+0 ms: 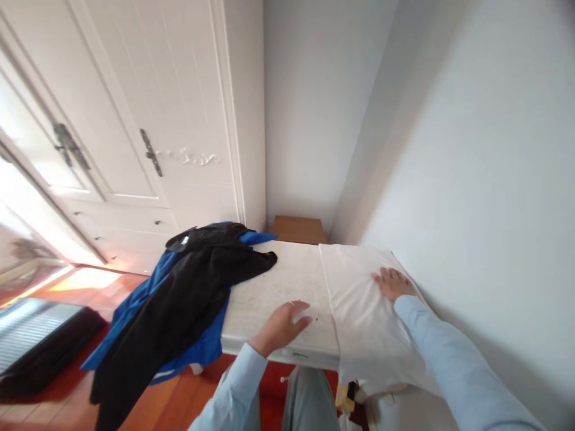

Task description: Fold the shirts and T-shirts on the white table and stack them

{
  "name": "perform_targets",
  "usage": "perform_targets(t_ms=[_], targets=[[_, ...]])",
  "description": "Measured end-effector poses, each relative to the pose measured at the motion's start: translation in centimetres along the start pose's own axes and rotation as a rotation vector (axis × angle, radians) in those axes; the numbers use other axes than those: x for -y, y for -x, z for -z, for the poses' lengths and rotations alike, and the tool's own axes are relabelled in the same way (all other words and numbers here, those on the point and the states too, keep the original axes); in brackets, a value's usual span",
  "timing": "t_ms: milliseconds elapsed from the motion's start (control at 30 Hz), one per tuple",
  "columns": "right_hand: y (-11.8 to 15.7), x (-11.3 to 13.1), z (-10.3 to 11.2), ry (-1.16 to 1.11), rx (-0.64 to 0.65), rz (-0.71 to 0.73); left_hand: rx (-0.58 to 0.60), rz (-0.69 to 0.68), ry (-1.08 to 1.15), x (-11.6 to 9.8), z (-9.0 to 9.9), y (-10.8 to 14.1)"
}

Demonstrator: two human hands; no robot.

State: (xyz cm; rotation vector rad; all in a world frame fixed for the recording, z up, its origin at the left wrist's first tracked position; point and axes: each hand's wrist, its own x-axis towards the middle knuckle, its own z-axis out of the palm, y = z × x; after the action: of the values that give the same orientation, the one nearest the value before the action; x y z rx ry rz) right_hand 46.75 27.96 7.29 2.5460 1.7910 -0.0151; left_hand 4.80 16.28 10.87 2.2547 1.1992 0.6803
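A white cloth [359, 311] lies flat over the right part of the white table [287, 269], and its near end hangs past the front edge. My right hand [394, 283] rests on this cloth near the wall, fingers spread, palm down. Over the bare middle of the tabletop is my left hand [284, 326], holding nothing, with thumb and fingers apart; whether it touches the surface I cannot tell. To its left, a black garment [193, 293] with a collar is draped over a blue garment [211, 338]; both hang off the table's left side.
A white wardrobe [179, 108] with dark metal handles stands at the back left. Behind the table is a brown wooden box or cabinet [299, 229]. The plain wall [485, 161] runs close along the right. A dark padded item [49, 341] lies at the floor's left.
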Motion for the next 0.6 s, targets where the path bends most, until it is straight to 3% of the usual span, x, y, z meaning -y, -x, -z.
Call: perform_targets(t_ms=[167,233,300,400,467,600], targets=[[1.4,3.4,2.5,0.069,0.009,-0.101,-0.439,0.197,-0.207,3.5,10.7,3.8],[2.6,5.9,3.4,0.05,-0.01,-0.084,-0.539,0.311,-0.359,5.4,14.7,5.6],[4.4,9.2,4.2,0.031,-0.037,0.032,-0.575,0.498,-0.498,7.5,17.7,7.4],[7.9,14.9,5.0,-0.035,-0.086,0.349,-0.45,0.723,-0.59,10.2,19.6,9.2],[10.5,18.7,5.4,-0.16,-0.113,0.522,-0.381,0.746,-0.572,11.2,19.6,9.8],[15.3,25.0,5.2,-0.557,-0.066,0.766,-0.453,0.692,-0.484,10.6,18.7,9.8]])
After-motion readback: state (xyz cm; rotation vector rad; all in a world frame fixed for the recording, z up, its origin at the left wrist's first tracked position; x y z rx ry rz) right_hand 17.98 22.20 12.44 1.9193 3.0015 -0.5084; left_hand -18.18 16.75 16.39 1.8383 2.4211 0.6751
